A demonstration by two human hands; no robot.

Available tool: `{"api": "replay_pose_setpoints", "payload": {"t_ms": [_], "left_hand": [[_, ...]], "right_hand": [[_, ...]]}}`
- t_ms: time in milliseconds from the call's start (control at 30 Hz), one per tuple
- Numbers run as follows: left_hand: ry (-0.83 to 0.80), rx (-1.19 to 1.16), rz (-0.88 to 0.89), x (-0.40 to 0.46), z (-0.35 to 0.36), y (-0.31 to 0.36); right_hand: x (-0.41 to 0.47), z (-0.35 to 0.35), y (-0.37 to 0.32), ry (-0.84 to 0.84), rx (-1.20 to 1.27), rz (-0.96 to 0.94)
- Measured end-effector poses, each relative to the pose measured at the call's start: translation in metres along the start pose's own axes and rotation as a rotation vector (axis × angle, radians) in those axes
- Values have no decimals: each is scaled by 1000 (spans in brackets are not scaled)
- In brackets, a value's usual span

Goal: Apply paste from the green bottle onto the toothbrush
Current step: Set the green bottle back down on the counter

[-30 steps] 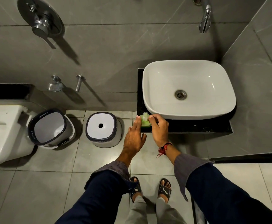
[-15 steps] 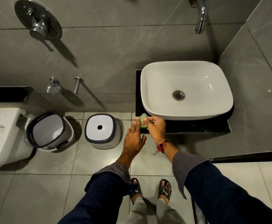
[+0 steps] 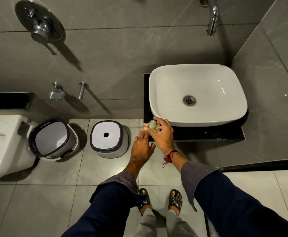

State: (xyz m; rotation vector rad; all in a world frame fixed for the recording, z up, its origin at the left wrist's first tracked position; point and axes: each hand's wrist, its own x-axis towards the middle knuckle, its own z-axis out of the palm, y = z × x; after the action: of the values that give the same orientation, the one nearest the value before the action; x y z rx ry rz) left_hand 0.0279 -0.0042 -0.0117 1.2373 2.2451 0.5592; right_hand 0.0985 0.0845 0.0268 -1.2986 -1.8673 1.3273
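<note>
The green bottle (image 3: 152, 126) stands at the front left corner of the black counter (image 3: 208, 133), beside the white basin (image 3: 198, 94). My right hand (image 3: 163, 135) has its fingers closed around the bottle's top and side. My left hand (image 3: 142, 147) is just left of it, fingers stretched out, their tips touching or nearly touching the bottle's left side. I see no toothbrush; most of the bottle is hidden by my right hand.
A wall tap (image 3: 212, 19) hangs above the basin. On the floor to the left stand a white stool (image 3: 109, 139), a bucket (image 3: 52, 139) and a toilet (image 3: 1, 146). A shower mixer (image 3: 40, 29) is on the wall.
My right hand has closed further over the green bottle's top. My left hand stays stretched beside it, shifted slightly toward the bottle.
</note>
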Motion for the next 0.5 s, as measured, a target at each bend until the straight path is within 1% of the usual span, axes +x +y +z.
{"api": "replay_pose_setpoints", "payload": {"t_ms": [133, 333, 500], "left_hand": [[-7, 15, -14, 0, -2, 0], [-25, 24, 0, 0, -4, -1], [-24, 32, 11, 2, -4, -3]], "right_hand": [[4, -2, -6, -14, -69, -44], [7, -8, -2, -78, -73, -71], [8, -8, -1, -75, -50, -71]]}}
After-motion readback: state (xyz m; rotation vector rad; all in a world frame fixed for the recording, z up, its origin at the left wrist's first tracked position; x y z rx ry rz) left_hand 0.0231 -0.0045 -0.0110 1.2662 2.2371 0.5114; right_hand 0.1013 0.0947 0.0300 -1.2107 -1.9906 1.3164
